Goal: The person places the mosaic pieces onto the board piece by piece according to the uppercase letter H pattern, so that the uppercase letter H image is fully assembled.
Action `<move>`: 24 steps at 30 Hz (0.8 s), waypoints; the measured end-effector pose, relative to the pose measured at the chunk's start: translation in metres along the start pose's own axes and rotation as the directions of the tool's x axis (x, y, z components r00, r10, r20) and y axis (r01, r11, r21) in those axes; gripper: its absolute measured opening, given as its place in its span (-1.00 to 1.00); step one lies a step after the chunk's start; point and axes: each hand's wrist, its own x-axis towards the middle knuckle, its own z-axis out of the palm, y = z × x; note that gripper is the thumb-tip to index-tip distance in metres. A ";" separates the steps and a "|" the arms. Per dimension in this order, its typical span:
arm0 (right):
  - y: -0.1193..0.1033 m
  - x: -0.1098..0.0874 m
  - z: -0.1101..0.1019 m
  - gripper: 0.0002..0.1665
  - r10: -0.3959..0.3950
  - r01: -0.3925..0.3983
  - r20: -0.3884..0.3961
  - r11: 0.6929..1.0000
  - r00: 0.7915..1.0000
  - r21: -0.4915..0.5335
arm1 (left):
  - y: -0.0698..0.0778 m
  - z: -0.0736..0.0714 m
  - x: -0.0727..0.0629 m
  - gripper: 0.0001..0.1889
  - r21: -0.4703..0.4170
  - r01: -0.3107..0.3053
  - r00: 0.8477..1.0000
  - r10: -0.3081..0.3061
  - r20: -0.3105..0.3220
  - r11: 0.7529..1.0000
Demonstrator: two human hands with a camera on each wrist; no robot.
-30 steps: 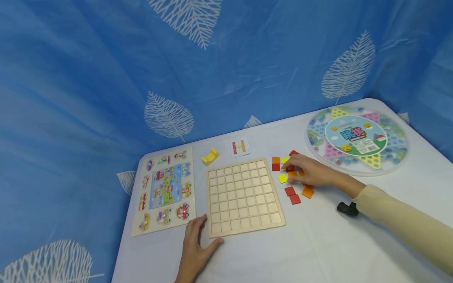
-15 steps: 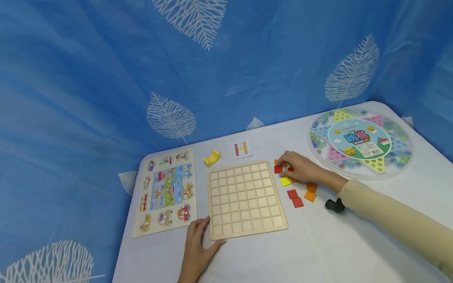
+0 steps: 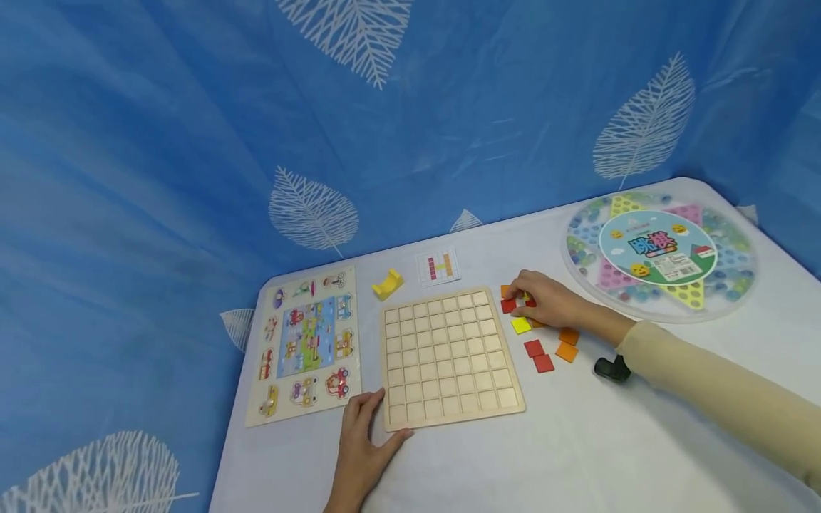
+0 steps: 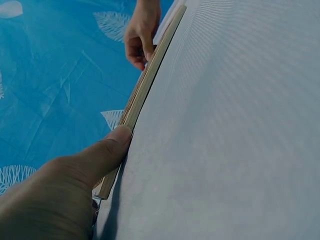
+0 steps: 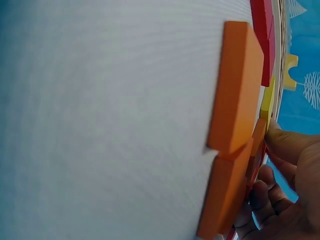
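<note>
The wooden grid board (image 3: 452, 360) lies flat with all its squares bare. My left hand (image 3: 360, 449) spans its near left corner, fingers along the left side and thumb at the front edge; the left wrist view shows the thumb (image 4: 112, 145) against the board's edge. To the right of the board my right hand (image 3: 545, 299) reaches down among small square tiles, fingertips right at a red tile (image 3: 508, 306). A yellow tile (image 3: 521, 325) lies just below the thumb. I cannot tell whether the right fingers pinch a tile. Orange tiles (image 5: 237, 90) lie close by in the right wrist view.
Left of the board is a picture puzzle (image 3: 308, 345). Behind it stand a yellow holder (image 3: 388, 285) and a pattern card (image 3: 439, 267). A round marble game (image 3: 661, 256) sits at the back right. A black object (image 3: 612, 369) lies by the right sleeve.
The right hand has moved slightly left and down onto the tiles, its fingertips now at the red tile. The left hand stays at the board's corner. The head view has shifted a little.
</note>
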 end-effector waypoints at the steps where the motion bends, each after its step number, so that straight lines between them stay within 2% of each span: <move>1: 0.000 0.000 0.000 -0.74 0.000 0.000 0.002 1.000 1.000 0.003 | 0.000 0.000 0.000 -0.15 0.000 0.001 1.000 -0.001 0.001 1.000; 6: -0.002 0.000 -0.002 -0.73 0.006 -0.006 0.012 1.000 1.000 0.010 | 0.001 0.000 0.000 -0.15 -0.002 0.004 1.000 -0.004 0.004 1.000; 14: -0.001 0.000 -0.001 -0.76 0.007 -0.007 0.007 1.000 1.000 -0.001 | -0.003 0.001 0.001 -0.16 -0.002 -0.043 0.999 0.043 -0.017 0.999; 24: -0.001 0.000 -0.001 -0.74 0.000 0.000 0.006 1.000 1.000 -0.005 | -0.004 0.001 0.000 -0.21 -0.004 -0.072 0.997 0.071 -0.038 0.997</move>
